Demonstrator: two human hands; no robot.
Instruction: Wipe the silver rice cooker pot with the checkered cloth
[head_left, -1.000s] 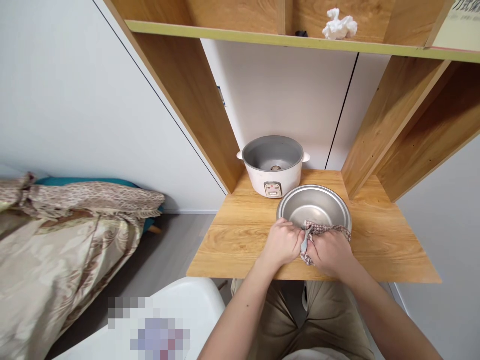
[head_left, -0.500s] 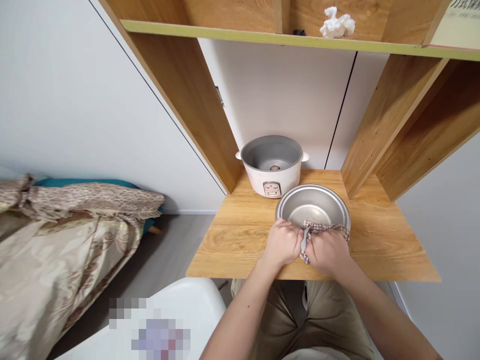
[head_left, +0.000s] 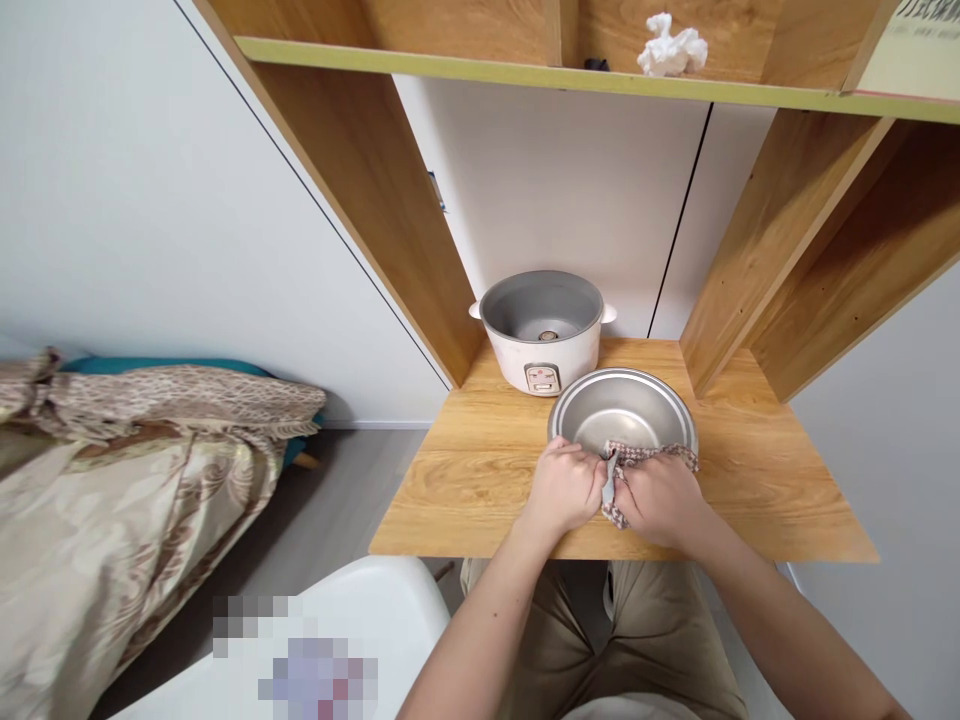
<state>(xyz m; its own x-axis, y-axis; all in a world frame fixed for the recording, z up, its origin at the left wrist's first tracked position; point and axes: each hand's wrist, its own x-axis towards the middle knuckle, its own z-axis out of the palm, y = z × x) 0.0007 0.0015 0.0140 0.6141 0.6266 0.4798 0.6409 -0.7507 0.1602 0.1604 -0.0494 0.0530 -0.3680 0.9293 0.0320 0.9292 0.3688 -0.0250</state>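
A round silver inner pot [head_left: 600, 400] rests on the wooden desk, its inside facing up. Its near-left rim is gripped by my left hand [head_left: 566, 485], with the fingers curled over the edge. My right hand [head_left: 664, 500] is closed on a patterned cloth [head_left: 615, 512], which is bunched over the pot's near rim. Some of the cloth hangs down between my two hands. Behind the pot stands a white rice cooker body [head_left: 514, 350], lidless and hollow, with a grey inside.
The desk [head_left: 465, 480] has upright wooden panels on both sides and a shelf [head_left: 480, 78] above it. Crumpled white tissue [head_left: 671, 50] lies on that shelf. A white chair [head_left: 405, 600] is at the lower left, and a bed with patterned covers [head_left: 112, 520] is farther left.
My right hand has shifted very slightly with the cloth at the rim. The pot and cooker stay put; the whole view drifts a little to the left.
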